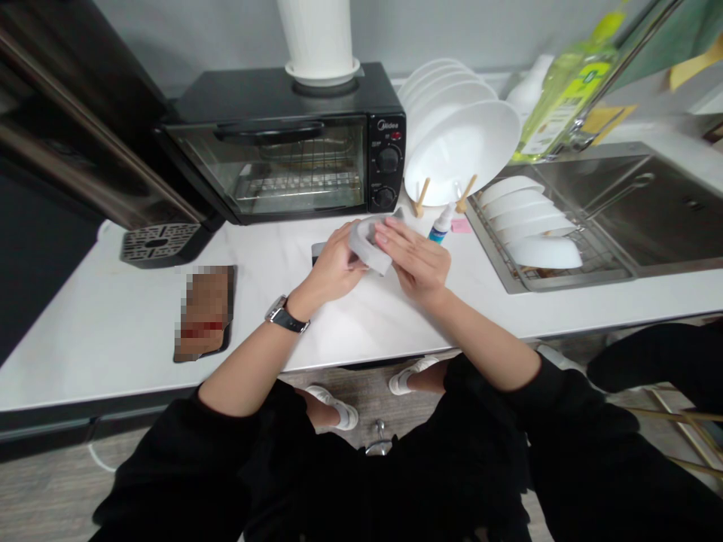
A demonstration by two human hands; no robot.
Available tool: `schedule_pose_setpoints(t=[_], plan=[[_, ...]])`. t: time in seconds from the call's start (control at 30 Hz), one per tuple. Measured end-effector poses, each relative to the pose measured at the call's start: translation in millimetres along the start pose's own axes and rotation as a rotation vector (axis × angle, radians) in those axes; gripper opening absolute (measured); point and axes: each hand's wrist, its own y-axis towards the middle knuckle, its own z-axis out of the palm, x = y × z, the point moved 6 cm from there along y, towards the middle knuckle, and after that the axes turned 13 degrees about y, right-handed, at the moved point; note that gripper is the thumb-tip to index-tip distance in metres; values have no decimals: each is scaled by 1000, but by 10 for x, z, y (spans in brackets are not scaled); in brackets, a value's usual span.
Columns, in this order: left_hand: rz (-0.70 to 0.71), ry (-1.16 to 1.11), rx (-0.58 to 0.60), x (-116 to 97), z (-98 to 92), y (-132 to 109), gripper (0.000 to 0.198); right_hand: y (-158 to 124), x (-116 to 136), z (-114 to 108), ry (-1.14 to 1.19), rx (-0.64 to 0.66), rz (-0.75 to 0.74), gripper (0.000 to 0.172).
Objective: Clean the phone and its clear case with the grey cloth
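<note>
Both of my hands are together over the white countertop [361, 324], in front of the toaster oven. A folded light-grey cloth [368, 242] is between them, bent into a curve. My left hand [339, 263], with a black-strapped watch on its wrist, grips the cloth from the left; its fingertips are partly hidden. From the right, the fingers of my right hand [415, 260] press on the cloth. Whether something lies inside the folds cannot be seen. Behind my left hand a flat dark object [318, 253] is partly covered. A small spray bottle [441, 224] with a blue label stands beyond my right hand.
A black toaster oven [282, 165] with a white pot [317, 38] on it stands behind. White plates [463, 150] stand in a rack, left of a sink [633, 203] with bowls [531, 218]. A phone [203, 312] and a drip tray [161, 242] are left. Yellow-green soap bottle [565, 98] behind.
</note>
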Motion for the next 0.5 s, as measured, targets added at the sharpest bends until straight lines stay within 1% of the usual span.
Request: schedule_pose_setpoints(t=[0.07,0.13,0.27,0.33,0.37,0.4,0.43,0.5], plan=[[9,3,0,-44,-38,14,35,0,-46,-61,-4,-65,31,56],[17,7,6,-99,-76,32,35,-14,-98,-98,-1,-94,88,53],[38,10,6,-155,-106,50,35,-60,-198,-95,14,-60,251,47],[21,33,13,-121,-80,37,36,-77,-238,-79,27,-40,332,44],[8,50,17,-92,-59,26,36,-76,-242,-68,29,-30,347,43],[-8,68,21,-58,-35,12,37,-65,-226,-55,29,-18,331,43],[-25,84,25,-22,-10,-2,38,-46,-190,-40,31,-6,284,44],[-48,101,40,39,46,-27,42,-4,-80,-8,41,19,135,50]])
